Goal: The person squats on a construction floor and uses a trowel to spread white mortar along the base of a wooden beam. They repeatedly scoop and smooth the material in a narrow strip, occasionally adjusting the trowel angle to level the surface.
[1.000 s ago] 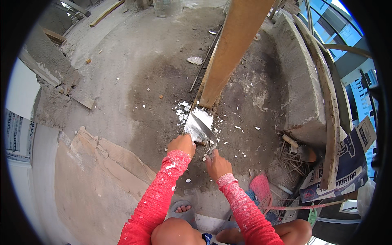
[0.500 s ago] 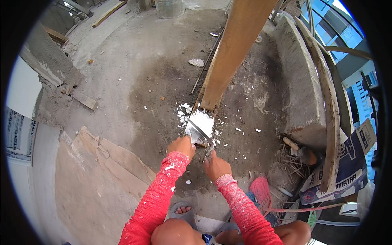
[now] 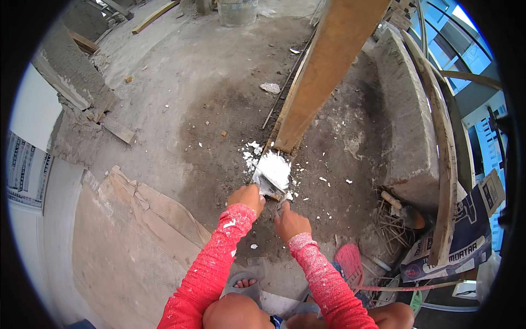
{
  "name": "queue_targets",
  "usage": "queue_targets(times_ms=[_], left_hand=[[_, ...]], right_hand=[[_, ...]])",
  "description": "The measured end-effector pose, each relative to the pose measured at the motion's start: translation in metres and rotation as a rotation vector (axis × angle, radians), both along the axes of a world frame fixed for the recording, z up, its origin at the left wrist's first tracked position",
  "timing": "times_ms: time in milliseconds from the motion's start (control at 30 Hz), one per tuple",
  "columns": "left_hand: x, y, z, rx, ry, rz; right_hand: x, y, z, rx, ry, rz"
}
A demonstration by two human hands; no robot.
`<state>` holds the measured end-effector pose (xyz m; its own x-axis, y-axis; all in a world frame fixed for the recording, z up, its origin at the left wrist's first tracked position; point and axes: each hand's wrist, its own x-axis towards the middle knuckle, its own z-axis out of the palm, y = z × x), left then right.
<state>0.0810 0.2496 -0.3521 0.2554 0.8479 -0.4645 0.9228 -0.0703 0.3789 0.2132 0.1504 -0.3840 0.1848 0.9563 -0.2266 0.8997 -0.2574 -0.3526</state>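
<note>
My left hand [image 3: 245, 198] grips a flat metal scraper blade [image 3: 262, 183] at the lower left edge of a white powdery, crumbly heap [image 3: 275, 167] on a narrow board. My right hand [image 3: 292, 222], just below and right of it, is closed on the handle of a trowel [image 3: 282, 196], whose blade crosses up-left over the scraper and heap. White crumbs [image 3: 249, 156] lie around the board. A tall brown timber plank [image 3: 318, 71] rises from just beyond the heap.
A concrete ledge [image 3: 405, 126] with a bent board [image 3: 444, 208] stands at right, beside wire scraps [image 3: 386, 225], a printed sack [image 3: 449, 252] and a pink slipper [image 3: 348, 263]. A cardboard sheet [image 3: 137, 247] lies at left. A bucket [image 3: 235, 12] and concrete column [image 3: 66, 66] stand farther away.
The view has shifted slightly, scenery sitting a little lower and right. Both hands keep their grip, while the trowel blade has moved slightly within the white heap.
</note>
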Motion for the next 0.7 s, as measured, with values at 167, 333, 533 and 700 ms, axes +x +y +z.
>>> queue_targets(times_ms=[167,333,533,700], left_hand=[[-0.001,0.000,-0.001,-0.022,0.031,-0.009],[-0.002,0.000,-0.005,-0.026,0.014,-0.040],[-0.002,0.001,-0.002,-0.080,0.004,-0.003],[-0.004,-0.003,-0.004,-0.038,0.006,-0.004]], right_hand=[[-0.002,0.004,0.000,0.018,0.005,-0.025],[-0.003,0.006,0.001,-0.130,-0.034,0.002],[-0.003,0.010,0.005,-0.149,-0.006,0.020],[-0.001,0.015,0.009,-0.097,0.007,0.016]])
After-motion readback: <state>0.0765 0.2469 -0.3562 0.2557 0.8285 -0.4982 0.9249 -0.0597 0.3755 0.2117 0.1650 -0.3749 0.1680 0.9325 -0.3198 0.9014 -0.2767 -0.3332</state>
